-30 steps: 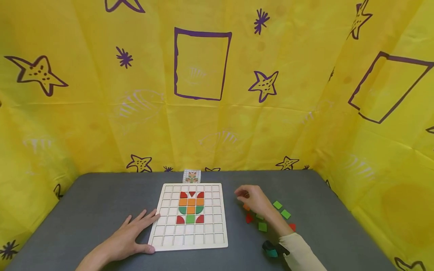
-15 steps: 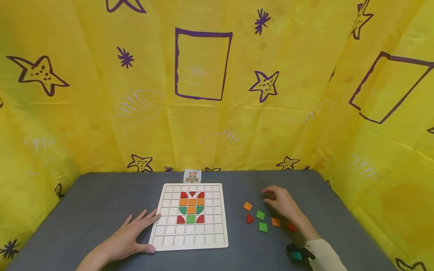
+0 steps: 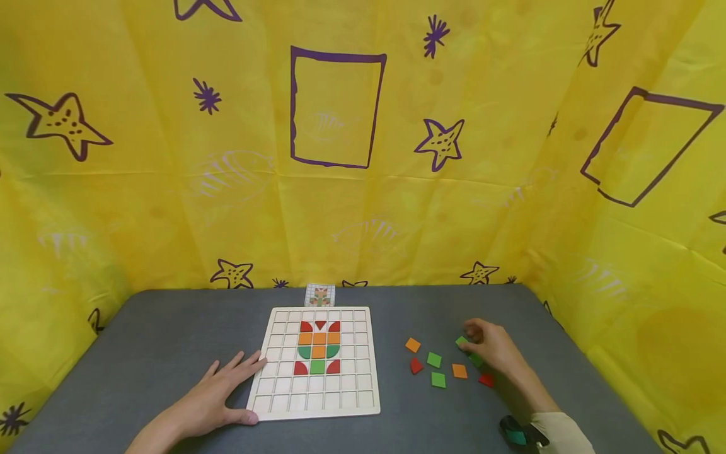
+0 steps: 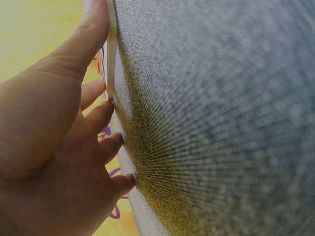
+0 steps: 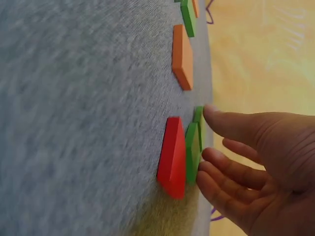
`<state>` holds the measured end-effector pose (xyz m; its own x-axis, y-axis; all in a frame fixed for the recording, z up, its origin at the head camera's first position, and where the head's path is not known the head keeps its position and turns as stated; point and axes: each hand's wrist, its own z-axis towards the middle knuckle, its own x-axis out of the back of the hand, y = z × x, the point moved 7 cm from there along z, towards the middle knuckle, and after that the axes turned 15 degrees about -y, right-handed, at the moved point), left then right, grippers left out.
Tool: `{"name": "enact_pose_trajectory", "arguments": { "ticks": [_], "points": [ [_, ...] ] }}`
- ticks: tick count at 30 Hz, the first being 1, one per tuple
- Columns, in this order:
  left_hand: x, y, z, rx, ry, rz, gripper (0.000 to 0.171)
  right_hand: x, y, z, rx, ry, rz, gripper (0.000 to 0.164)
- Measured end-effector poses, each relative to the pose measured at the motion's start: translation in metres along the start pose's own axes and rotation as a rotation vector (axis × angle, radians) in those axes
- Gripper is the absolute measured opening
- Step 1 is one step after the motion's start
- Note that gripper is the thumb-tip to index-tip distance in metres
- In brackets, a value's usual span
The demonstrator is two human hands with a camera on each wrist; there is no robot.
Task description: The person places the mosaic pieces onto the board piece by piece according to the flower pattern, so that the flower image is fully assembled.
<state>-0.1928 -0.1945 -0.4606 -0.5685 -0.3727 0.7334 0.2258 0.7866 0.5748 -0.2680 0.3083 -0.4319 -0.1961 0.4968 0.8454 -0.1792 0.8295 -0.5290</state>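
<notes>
My left hand (image 3: 212, 394) spreads its fingers along the left edge of a white grid board (image 3: 360, 381), thumb at the near corner. In the left wrist view the thumb touches the board's edge (image 4: 111, 54). Red, orange and green tiles form a flower-like pattern in the middle of the board. My right hand (image 3: 499, 350) is over the loose tiles, thumb and fingers apart around a green tile (image 3: 461, 341). Another green tile (image 3: 475, 360) lies partly under it. In the right wrist view the thumb tip is beside the farther green tile (image 5: 198, 118); a red tile (image 5: 172, 157) is nearer.
A small pattern card (image 3: 320, 295) lies behind the board. Loose tiles lie right of the board: an orange tile (image 3: 413, 345), a red tile (image 3: 416, 366), green tiles and another orange tile (image 3: 459, 371). A yellow cloth (image 3: 340, 221) surrounds the grey table (image 3: 187, 328).
My right hand has moved right from near the board, over the loose tiles, then lowered to the far green tile. The left hand has stayed at the board's edge.
</notes>
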Motion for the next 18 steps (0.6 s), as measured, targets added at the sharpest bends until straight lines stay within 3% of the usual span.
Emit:
{"name": "enact_pose_trajectory", "arguments": {
  "ticks": [6, 13, 18],
  "points": [
    [0.000, 0.001, 0.000, -0.029, 0.008, 0.012, 0.098, -0.002, -0.005, 0.001, 0.008, -0.031, 0.020, 0.042],
    [0.000, -0.001, -0.001, 0.005, 0.001, -0.012, 0.099, -0.004, -0.011, 0.005, 0.019, -0.063, 0.022, 0.038],
    [0.000, 0.000, -0.002, -0.010, 0.004, -0.007, 0.099, -0.003, -0.015, 0.008, 0.047, -0.069, 0.054, 0.032]
  ]
}}
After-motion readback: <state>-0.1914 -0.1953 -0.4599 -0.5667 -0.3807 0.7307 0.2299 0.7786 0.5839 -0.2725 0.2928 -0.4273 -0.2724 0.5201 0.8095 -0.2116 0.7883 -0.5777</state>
